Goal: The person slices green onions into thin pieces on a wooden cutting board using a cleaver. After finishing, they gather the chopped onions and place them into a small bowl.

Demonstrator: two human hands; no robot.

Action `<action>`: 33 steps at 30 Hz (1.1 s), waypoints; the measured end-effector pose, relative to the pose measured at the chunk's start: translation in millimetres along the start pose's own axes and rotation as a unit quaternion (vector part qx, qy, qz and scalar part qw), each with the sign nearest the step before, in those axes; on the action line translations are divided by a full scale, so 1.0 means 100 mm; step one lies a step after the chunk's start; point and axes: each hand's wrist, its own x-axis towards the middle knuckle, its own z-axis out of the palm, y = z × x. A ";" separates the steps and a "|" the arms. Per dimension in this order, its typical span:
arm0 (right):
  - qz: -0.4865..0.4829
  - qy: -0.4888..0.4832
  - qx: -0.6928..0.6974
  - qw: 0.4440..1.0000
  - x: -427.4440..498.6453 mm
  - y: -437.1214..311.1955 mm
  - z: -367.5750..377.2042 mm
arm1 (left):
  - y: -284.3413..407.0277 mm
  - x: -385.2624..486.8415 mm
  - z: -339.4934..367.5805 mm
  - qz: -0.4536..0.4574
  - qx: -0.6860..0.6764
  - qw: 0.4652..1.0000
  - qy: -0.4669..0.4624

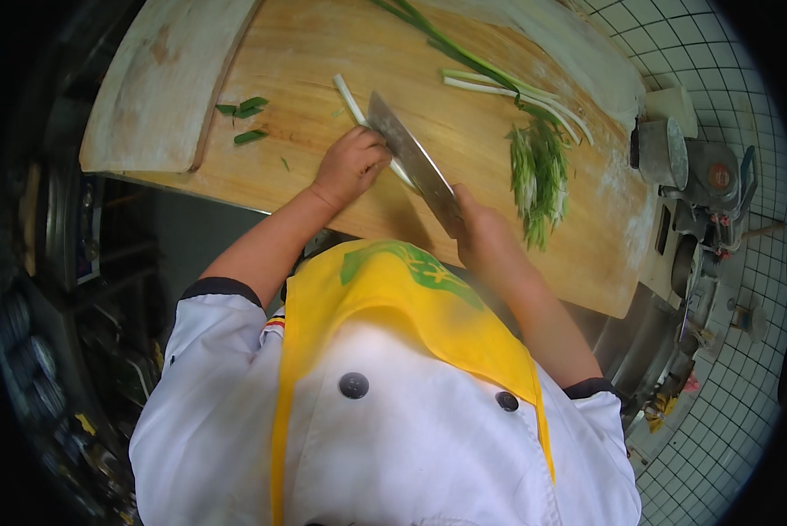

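Note:
My left hand (pixel 356 160) holds a white scallion stalk (pixel 348 98) against the wooden worktop (pixel 288 52), with its end sticking out past the fingers. In my right hand (pixel 488 230) is a cleaver (pixel 413 161), gripped at the handle, which the hand hides. Its broad blade slants up and left, beside the left fingers and over part of the stalk. To the right lies a pile of shredded scallion (pixel 539 177). Above that pile rest whole scallions (pixel 485 66) with white ends and long green leaves. A few cut green leaf pieces (pixel 250 137) lie to the left.
A thick wooden board (pixel 163 79) sits on the worktop's left side. Pale, floury-looking material (pixel 564 46) covers the far right edge. Beyond the right edge stand a metal pot (pixel 661 152) and kitchen equipment by a tiled wall (pixel 729 394).

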 end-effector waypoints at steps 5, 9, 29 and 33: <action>-0.046 -0.002 0.055 0.997 0.04 -0.02 0.02 | -0.01 -0.02 0.01 -0.007 -0.001 1.000 0.002; -0.008 -0.005 0.000 1.000 0.06 -0.04 0.03 | -0.02 -0.03 0.01 -0.005 -0.001 1.000 0.016; -0.095 0.064 0.086 0.990 0.29 -0.01 0.27 | -0.02 -0.03 0.01 -0.052 -0.014 0.998 -0.011; -0.061 0.013 0.096 0.993 0.33 0.04 0.33 | -0.17 0.15 -0.21 -0.052 0.034 0.998 0.022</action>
